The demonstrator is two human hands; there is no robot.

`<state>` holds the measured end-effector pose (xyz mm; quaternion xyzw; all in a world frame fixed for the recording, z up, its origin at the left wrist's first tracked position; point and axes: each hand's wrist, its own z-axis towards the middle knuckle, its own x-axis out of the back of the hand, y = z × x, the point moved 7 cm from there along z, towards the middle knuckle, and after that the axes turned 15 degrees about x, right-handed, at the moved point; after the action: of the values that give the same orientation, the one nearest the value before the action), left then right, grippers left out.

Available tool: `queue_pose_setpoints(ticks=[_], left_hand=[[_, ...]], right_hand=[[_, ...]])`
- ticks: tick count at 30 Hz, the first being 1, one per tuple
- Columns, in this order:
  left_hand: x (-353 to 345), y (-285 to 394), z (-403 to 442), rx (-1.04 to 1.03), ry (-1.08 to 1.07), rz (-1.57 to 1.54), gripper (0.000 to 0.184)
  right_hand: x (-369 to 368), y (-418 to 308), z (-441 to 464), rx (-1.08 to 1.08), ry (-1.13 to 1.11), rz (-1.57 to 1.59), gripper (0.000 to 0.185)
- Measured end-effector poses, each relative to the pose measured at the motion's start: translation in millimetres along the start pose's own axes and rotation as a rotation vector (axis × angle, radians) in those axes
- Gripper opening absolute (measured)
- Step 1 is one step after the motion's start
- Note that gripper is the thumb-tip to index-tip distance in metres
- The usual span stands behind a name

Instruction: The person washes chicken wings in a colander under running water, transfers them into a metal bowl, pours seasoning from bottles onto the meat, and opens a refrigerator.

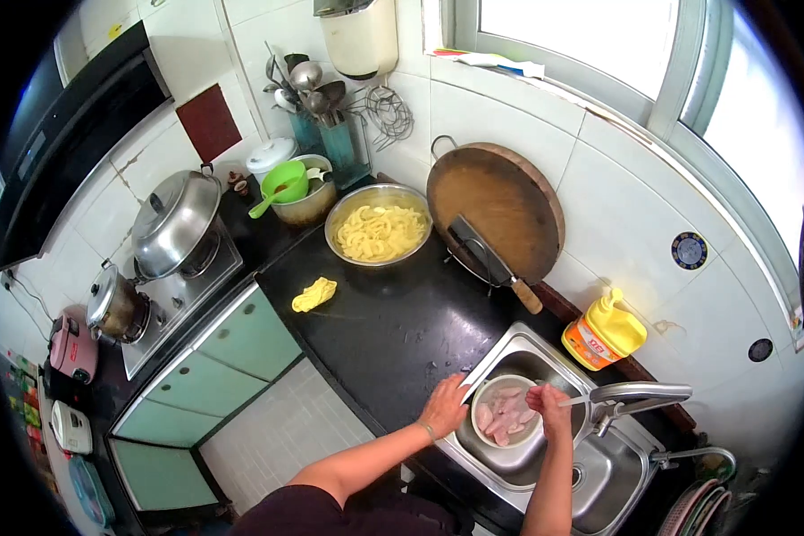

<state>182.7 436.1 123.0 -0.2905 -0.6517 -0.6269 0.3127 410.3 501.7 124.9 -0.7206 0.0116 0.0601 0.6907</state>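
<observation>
A round bowl with pale pink pieces of meat in liquid sits in the left basin of the steel sink. My left hand rests at the bowl's left side, by the sink edge, its fingers partly hidden. Over the bowl's right rim is my right hand, near the spout of the faucet, its fingers curled and too small to make out clearly. Whether anything is in it cannot be seen.
A steel bowl of yellow slices and a yellow cloth lie on the black counter. Behind stand a round board, a cleaver and a yellow bottle. Lidded pots are on the stove.
</observation>
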Motion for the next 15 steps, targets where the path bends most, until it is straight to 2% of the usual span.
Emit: queue_pose_setpoints(ticks=[2, 3, 6, 15], left_hand=[[6, -20, 3, 0.099, 0.043, 0.15, 0.051], [-2, -33, 2, 0.119, -0.009, 0.235, 0.062], [-4, -39, -3, 0.03, -0.012, 0.314, 0.064], [-3, -39, -3, 0.028, 0.019, 0.369, 0.064]], right_hand=[[-1, 0, 1, 0.009, 0.001, 0.019, 0.037], [0, 1, 1, 0.018, 0.005, 0.019, 0.037], [2, 1, 2, 0.049, 0.006, 0.019, 0.038], [10, 16, -4, 0.008, 0.075, 0.004, 0.038]])
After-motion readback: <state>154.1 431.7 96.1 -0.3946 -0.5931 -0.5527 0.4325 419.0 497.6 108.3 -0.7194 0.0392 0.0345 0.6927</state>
